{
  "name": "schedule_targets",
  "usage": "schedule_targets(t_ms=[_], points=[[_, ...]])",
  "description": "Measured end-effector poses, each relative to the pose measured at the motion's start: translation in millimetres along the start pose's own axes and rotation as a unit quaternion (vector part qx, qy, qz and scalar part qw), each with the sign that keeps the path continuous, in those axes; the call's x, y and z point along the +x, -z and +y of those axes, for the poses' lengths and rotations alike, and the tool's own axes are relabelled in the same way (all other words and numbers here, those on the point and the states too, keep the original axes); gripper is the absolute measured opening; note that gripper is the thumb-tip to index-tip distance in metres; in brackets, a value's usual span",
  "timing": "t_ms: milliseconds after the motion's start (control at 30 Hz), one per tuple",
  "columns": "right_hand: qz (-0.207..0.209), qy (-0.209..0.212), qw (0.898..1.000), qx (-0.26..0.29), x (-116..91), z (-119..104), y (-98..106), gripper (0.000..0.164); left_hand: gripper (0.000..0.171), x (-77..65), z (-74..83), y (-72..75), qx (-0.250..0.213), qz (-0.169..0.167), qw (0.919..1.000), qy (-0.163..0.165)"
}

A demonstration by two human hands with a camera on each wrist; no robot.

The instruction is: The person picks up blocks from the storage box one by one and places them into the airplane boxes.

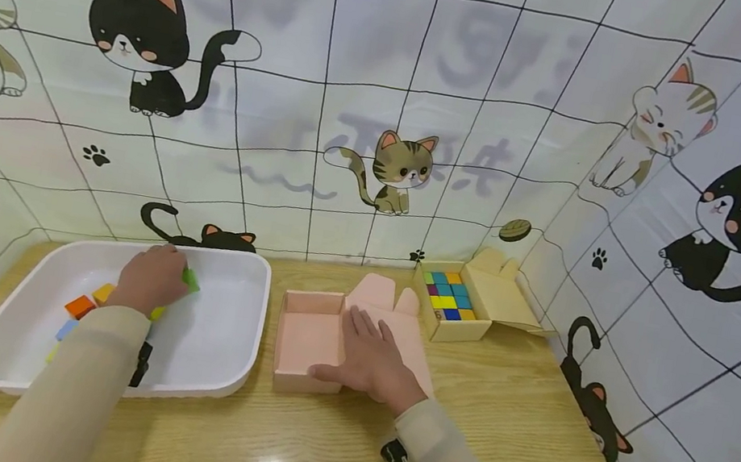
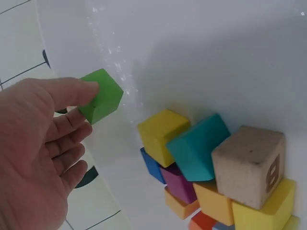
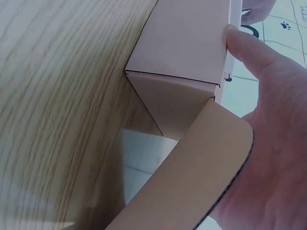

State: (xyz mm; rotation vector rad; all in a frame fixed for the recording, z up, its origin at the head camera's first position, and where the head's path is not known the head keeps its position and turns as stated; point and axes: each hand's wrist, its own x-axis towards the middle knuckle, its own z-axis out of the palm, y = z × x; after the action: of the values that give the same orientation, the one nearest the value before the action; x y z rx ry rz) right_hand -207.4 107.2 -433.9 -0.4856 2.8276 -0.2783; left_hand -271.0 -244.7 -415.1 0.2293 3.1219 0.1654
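Over the far side of the white plastic tub, my left hand pinches a green block between thumb and fingers. Below it in the tub lies a heap of colored blocks, among them a yellow block, a teal block and a plain wooden block with a dark figure on one face. To the right, a pink cardboard box stands with its lid folded back. My right hand rests on it with straight fingers over the lid, thumb at the box's near edge.
A pale yellow box filled with rows of colored blocks sits at the back right, its lid open to the right. Cat-print sheeting walls in the wooden table at the back and sides.
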Motion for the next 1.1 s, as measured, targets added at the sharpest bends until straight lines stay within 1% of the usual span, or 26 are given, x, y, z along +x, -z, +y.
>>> schedule_targets(t_ms=[133, 200, 267, 400, 500, 600, 667, 733, 833, 900, 1000, 1100], points=[[-0.002, -0.006, 1.000, 0.002, 1.4, 5.8, 0.9, 0.113, 0.027, 1.8, 3.6, 5.9, -0.011, 0.005, 0.9999, 0.004], [-0.004, -0.007, 1.000, 0.007, 1.9, 8.4, 1.5, 0.113, 0.031, 2.5, 7.5, 10.5, -0.014, 0.012, 0.9998, -0.003], [-0.003, -0.005, 1.000, 0.017, 1.4, 9.5, 2.7, 0.112, 0.034, 2.3, 12.8, 16.7, -0.015, 0.024, 0.9995, -0.017], [-0.006, -0.007, 1.000, 0.026, 0.6, 9.9, 4.2, 0.112, 0.035, 1.3, 28.1, 31.7, -0.018, 0.043, 0.9974, -0.056], [-0.009, -0.009, 1.000, 0.023, 0.5, 9.7, 3.9, 0.112, 0.034, 1.0, 42.5, 42.2, -0.038, 0.054, 0.9952, -0.072], [-0.009, -0.006, 1.000, 0.026, 0.7, 9.0, 3.8, 0.112, 0.032, 2.8, 59.5, 47.4, -0.051, 0.064, 0.9928, -0.087], [-0.007, -0.004, 1.000, 0.027, 0.0, 9.0, 4.0, 0.112, 0.032, 5.1, 73.0, 47.0, -0.050, 0.068, 0.9914, -0.100], [-0.007, -0.004, 1.000, 0.026, 0.0, 9.4, 3.8, 0.112, 0.033, 8.3, 86.7, 44.1, -0.038, 0.068, 0.9902, -0.116], [-0.009, -0.009, 1.000, 0.024, -0.1, 9.5, 3.8, 0.113, 0.035, 11.6, 106.6, 38.7, -0.016, 0.062, 0.9882, -0.139], [-0.013, -0.012, 1.000, 0.022, 0.6, 9.7, 3.4, 0.113, 0.034, 13.5, 117.9, 33.8, -0.005, 0.052, 0.9871, -0.151], [-0.014, -0.012, 1.000, 0.022, 1.1, 9.3, 3.5, 0.112, 0.031, 16.6, 131.6, 25.3, 0.003, 0.037, 0.9868, -0.158], [-0.013, -0.005, 1.000, 0.020, 1.5, 9.3, 3.0, 0.111, 0.027, 21.2, 140.2, 15.0, 0.015, 0.019, 0.9871, -0.158]])
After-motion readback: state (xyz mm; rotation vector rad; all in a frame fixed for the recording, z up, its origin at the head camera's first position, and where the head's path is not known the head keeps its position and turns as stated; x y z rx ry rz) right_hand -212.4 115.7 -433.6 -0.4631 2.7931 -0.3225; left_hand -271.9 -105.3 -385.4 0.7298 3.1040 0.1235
